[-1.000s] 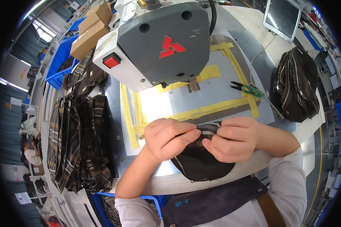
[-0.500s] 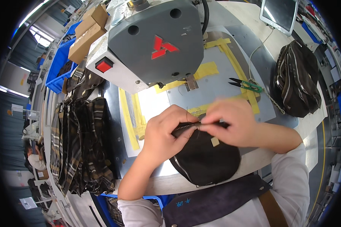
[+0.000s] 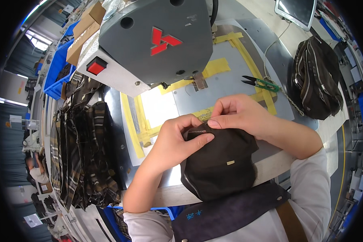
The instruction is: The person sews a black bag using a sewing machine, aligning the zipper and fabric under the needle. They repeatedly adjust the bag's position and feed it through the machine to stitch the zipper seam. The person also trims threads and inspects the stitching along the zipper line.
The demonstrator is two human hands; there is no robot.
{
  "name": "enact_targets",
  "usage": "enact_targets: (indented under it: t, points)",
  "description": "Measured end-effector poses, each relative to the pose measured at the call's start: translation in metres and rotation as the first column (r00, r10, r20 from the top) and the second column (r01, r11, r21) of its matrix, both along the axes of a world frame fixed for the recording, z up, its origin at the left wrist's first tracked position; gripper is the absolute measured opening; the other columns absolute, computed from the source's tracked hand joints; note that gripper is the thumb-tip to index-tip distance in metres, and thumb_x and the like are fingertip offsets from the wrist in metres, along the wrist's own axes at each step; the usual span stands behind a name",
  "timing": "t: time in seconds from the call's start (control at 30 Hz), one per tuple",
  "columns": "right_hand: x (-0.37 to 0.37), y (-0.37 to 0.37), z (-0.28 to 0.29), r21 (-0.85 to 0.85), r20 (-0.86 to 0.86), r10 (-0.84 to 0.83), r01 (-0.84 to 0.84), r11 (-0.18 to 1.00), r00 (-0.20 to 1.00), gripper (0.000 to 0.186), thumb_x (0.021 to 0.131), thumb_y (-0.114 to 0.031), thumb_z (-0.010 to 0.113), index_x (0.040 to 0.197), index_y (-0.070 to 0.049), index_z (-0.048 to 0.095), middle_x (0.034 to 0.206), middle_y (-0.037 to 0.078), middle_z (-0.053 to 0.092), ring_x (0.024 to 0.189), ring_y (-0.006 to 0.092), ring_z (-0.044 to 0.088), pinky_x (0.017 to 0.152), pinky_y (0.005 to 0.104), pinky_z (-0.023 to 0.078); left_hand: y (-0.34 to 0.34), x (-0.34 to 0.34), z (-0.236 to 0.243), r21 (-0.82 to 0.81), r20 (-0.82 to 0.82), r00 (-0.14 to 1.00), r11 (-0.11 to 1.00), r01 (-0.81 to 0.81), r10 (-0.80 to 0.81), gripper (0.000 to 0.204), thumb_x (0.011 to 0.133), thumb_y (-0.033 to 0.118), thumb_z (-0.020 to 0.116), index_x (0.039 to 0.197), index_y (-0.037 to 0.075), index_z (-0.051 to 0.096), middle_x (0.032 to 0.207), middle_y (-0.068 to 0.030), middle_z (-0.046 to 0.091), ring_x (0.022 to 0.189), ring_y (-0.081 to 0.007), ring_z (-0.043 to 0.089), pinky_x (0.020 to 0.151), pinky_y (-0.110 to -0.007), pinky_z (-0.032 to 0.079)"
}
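Note:
A dark brown fabric bag (image 3: 218, 165) with zippers lies at the table's near edge, in front of my body. My left hand (image 3: 177, 141) pinches its upper left edge, the thumb lying just below a short run of zipper teeth (image 3: 196, 131). Close beside it, my right hand (image 3: 238, 117) grips the top edge of the same bag between thumb and curled fingers. A small pale tag (image 3: 230, 163) shows on the bag's front, and another zipper curves along its lower left side. The fingertips behind the fabric are hidden.
A grey sewing machine head (image 3: 161, 44) with a red button stands ahead, over a plate edged with yellow tape (image 3: 252, 60). Green-handled thread snips (image 3: 262, 83) lie at right, near a stacked brown bag (image 3: 318, 78). Plaid fabric pieces (image 3: 82, 153) hang at left beside a blue bin (image 3: 58, 76).
Both hands have shifted on the bag's top edge; the right has moved up slightly. The bag's front is spread wider, and its tag sits lower. The view has shifted slightly.

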State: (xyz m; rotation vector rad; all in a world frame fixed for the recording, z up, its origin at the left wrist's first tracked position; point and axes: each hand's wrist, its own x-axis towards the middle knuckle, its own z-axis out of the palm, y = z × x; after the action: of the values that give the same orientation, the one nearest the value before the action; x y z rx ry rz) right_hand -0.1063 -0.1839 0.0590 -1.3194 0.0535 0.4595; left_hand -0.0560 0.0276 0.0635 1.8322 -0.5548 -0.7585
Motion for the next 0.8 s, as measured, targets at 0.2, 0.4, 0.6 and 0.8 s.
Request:
enact_targets:
  t: [0.2, 0.4, 0.6, 0.8]
  points:
    - [0.002, -0.003, 0.001, -0.030, 0.106, 0.031, -0.028, 0.999, 0.994, 0.013, 0.090, -0.012, 0.070, 0.090, 0.000, 0.065, 0.084, 0.001, 0.066, 0.077, 0.0045, 0.059, 0.069, 0.0194, 0.047, -0.001, -0.001, -0.005, -0.305, -0.118, 0.993, 0.952, -0.038, 0.002, 0.011, 0.088, 0.011, 0.069, 0.091, 0.002, 0.063, 0.075, 0.0052, 0.058, 0.069, -0.0021, 0.048, 0.061, -0.019, 0.039]
    - [-0.002, -0.005, 0.004, -0.100, 0.122, 0.068, -0.056, 0.993, 0.990, 0.013, 0.090, -0.011, 0.069, 0.090, 0.001, 0.065, 0.085, 0.002, 0.067, 0.079, 0.0050, 0.061, 0.070, 0.0196, 0.049, 0.003, 0.003, -0.005, -0.251, -0.075, 0.995, 0.967, 0.050, -0.071, 0.008, 0.093, 0.008, 0.063, 0.094, 0.000, 0.063, 0.078, 0.0051, 0.057, 0.071, -0.0012, 0.049, 0.064, -0.018, 0.040]
    - [0.005, -0.004, -0.002, -0.045, 0.021, 0.017, -0.016, 0.999, 1.000, 0.014, 0.091, -0.014, 0.068, 0.092, -0.001, 0.066, 0.085, 0.001, 0.067, 0.079, 0.0045, 0.060, 0.072, 0.0193, 0.048, -0.002, 0.003, -0.006, -0.285, -0.108, 0.994, 0.958, -0.035, 0.005, 0.010, 0.092, 0.009, 0.065, 0.094, 0.000, 0.063, 0.077, 0.0034, 0.059, 0.069, -0.0025, 0.049, 0.062, -0.018, 0.040]
    - [0.005, 0.001, -0.003, -0.007, 0.111, -0.021, 0.022, 1.000, 0.994, 0.013, 0.091, -0.014, 0.068, 0.094, -0.001, 0.066, 0.084, 0.000, 0.066, 0.078, 0.0044, 0.058, 0.069, 0.0205, 0.046, 0.007, 0.008, 0.003, -0.099, 0.011, 0.999, 0.994, -0.052, 0.053, 0.017, 0.085, 0.010, 0.072, 0.095, -0.001, 0.064, 0.077, -0.0004, 0.062, 0.070, -0.0054, 0.052, 0.063, -0.022, 0.043]
